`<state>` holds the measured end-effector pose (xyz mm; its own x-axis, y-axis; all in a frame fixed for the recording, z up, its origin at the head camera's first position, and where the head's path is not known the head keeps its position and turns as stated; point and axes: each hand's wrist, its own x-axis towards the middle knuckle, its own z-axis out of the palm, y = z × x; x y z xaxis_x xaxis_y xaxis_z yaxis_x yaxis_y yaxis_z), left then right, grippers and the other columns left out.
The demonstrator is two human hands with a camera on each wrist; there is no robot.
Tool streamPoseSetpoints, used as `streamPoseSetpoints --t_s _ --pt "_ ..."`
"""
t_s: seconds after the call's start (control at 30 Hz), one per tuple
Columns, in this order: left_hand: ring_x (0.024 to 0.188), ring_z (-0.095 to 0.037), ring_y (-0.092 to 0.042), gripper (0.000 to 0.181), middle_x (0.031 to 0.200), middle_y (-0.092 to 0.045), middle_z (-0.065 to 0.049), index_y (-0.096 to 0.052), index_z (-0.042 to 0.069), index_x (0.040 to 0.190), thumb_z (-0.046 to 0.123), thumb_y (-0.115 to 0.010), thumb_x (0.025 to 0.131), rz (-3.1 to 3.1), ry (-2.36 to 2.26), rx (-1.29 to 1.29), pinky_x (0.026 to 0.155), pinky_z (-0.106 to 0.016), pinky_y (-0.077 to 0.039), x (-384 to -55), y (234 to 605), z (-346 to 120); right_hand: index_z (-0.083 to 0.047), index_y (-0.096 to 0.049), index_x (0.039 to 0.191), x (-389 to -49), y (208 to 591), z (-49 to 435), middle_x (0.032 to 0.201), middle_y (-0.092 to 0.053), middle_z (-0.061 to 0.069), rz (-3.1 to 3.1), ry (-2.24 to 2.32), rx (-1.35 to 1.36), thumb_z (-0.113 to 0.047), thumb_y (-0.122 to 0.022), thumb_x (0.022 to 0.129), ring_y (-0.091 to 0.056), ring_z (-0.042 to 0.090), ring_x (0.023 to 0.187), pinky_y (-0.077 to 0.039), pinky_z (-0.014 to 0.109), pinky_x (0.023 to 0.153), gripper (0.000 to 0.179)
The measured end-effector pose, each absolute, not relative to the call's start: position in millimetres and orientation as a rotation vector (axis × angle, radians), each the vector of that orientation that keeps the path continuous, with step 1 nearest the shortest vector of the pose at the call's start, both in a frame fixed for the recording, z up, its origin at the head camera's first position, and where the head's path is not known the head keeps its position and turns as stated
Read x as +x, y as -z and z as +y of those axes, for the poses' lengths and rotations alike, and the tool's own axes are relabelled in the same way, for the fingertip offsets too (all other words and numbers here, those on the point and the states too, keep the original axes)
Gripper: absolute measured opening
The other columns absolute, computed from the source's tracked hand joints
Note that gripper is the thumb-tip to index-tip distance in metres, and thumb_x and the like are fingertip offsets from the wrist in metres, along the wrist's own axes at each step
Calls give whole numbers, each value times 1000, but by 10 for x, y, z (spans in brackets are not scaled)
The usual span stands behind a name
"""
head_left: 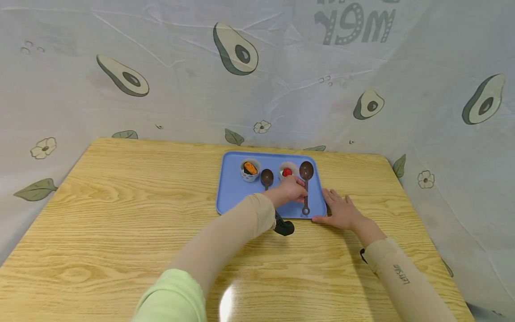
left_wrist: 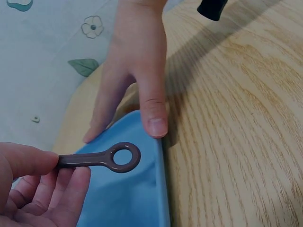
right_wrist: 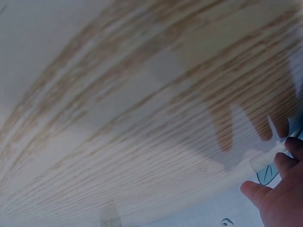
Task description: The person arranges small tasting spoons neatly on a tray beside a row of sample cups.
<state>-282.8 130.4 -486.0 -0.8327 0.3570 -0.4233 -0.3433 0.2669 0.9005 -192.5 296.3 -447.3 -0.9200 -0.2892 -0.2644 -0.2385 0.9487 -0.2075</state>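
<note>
Centrally placed on the right part of the blue tray (head_left: 233, 197): a long brown spoon (head_left: 306, 183), bowl toward the far edge, ringed handle end toward the near edge. Pinched along its handle by the left hand (head_left: 293, 190), reaching in from the near left across the tray, forearm in a beige sleeve, fingers curled around the shaft. Flat on the counter (head_left: 120, 214) just off the tray's right near corner: the right hand (head_left: 341, 210), fingers straight and spread, thumb and fingertips touching the tray's rim.

Farther left on the tray: a smaller brown spoon (head_left: 267, 178), partly covered by the left wrist; a white cup with something orange (head_left: 250, 170) near the far edge; another white cup with something red (head_left: 287, 171) just beyond the left hand's knuckles. Behind the counter: a pale cloth backdrop printed with avocados (head_left: 235, 49).

Seen only from the left wrist: the spoon's handle ring (left_wrist: 125, 156) raised a little over the tray (left_wrist: 128, 198), thumb above and fingers (left_wrist: 66, 189) below the shaft, with the right hand's thumb (left_wrist: 154, 109) pressed to the tray's edge. Seen only from the right wrist: mostly blurred wood grain, with curled-looking fingertips (right_wrist: 279, 198) at the lower right; contact with the tray not clear there. Visible from the head alone: cups, second spoon, both sleeves.
</note>
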Motion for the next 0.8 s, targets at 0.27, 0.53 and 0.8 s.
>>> streamPoseSetpoints --t_s 0.27,0.53,0.8 --pt "69 -21 -62 21 88 -55 -10 -53 4 95 -5 -63 79 1983 -1641 22 55 -32 -57 -3075 5288 1483 3 -15 148 -1935 4487 2969 151 -23 25 2813 256 -405 -62 -56 82 -19 43 140 -12 69 108 101" --pt "77 -26 -66 21 99 -59 -14 -54 -1 102 -6 -62 83 2061 -1546 -56 67 -35 -59 -2591 4398 1280 3 -16 147 -1944 4512 2988 151 -23 24 2820 263 -412 -61 -57 82 -19 43 140 -12 70 108 101" --pt "64 -21 -63 19 84 -55 -9 -53 5 91 -6 -63 78 2058 -1593 -6 54 -32 -57 -3032 5320 1553 3 -15 148 -1936 4506 2991 151 -23 23 2806 272 -410 -61 -57 83 -19 43 140 -13 69 108 100"
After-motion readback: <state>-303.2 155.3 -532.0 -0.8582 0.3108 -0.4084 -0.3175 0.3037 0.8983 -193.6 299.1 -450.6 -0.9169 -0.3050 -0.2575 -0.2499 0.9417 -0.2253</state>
